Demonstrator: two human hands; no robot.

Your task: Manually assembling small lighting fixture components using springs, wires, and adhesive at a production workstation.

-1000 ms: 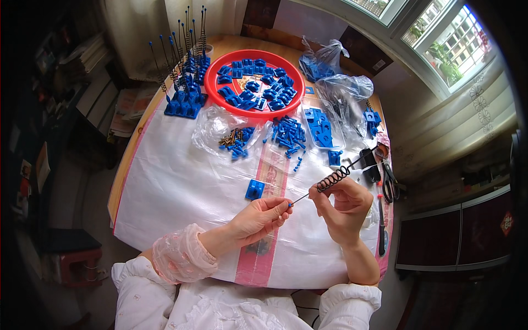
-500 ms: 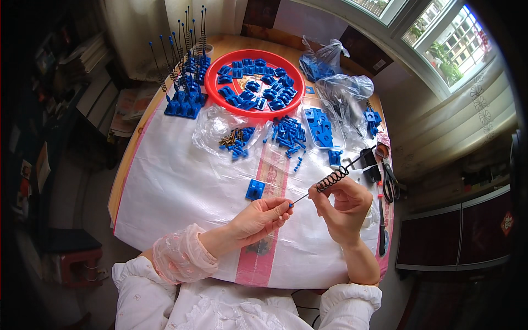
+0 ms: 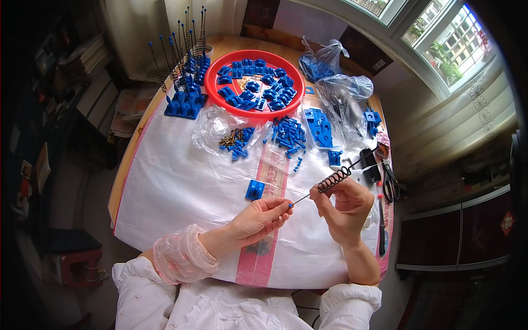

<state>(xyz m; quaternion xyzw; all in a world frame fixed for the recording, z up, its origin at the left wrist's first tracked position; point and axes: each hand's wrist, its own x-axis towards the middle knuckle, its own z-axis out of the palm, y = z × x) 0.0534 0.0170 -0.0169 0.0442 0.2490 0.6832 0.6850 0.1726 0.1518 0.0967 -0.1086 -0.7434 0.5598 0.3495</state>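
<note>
While my left hand (image 3: 257,221) pinches the blue tip (image 3: 291,205), fingers closed | right hand (image 3: 347,212) pinches the spring (image 3: 335,179) | red tray (image 3: 210,83): upper centre

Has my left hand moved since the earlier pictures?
No, not noticeably: your left hand sits in the same place, just on the near side of the blue block.

The coil-spring rod (image 3: 334,179) at the right hand (image 3: 347,214) is black, its tip (image 3: 291,205) blue at the left hand (image 3: 253,223). Beyond the left hand lies a blue clip block (image 3: 255,190); farther off, a bright red tray (image 3: 253,114) with blue blocks (image 3: 279,99). Beneath both hands, a white sheet (image 3: 165,181) bears a pink stripe (image 3: 254,270).
</note>
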